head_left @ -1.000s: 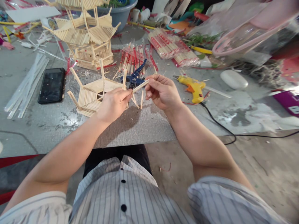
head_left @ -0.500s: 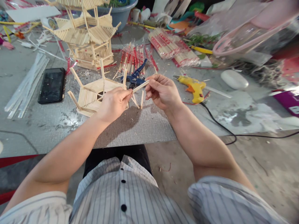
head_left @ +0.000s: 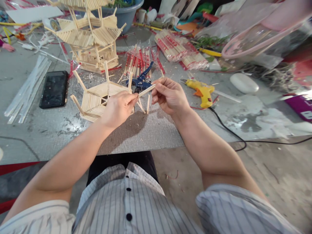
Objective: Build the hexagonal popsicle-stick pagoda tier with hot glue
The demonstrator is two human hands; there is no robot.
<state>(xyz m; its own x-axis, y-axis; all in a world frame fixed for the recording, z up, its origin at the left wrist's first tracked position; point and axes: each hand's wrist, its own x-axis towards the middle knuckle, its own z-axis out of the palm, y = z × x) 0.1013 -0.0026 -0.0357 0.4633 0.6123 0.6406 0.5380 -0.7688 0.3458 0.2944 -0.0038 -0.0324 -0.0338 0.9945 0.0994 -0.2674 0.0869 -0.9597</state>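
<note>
My left hand [head_left: 118, 109] and my right hand [head_left: 169, 96] pinch the two ends of one short wooden stick [head_left: 146, 90], held just above the table. Behind my left hand lies a small roof-like frame of sticks [head_left: 94, 99], tipped on its side with posts poking up. Blue cutting pliers [head_left: 141, 80] lie just beyond the stick. A taller pagoda model of sticks [head_left: 90, 35] stands at the back left.
A black phone [head_left: 54, 89] lies at the left beside clear strips [head_left: 26, 89]. A yellow glue gun [head_left: 201, 91] with a black cord lies at the right. Packs of wrapped chopsticks [head_left: 179, 48] and clutter fill the back. A grey mat [head_left: 143, 133] covers the table's near edge.
</note>
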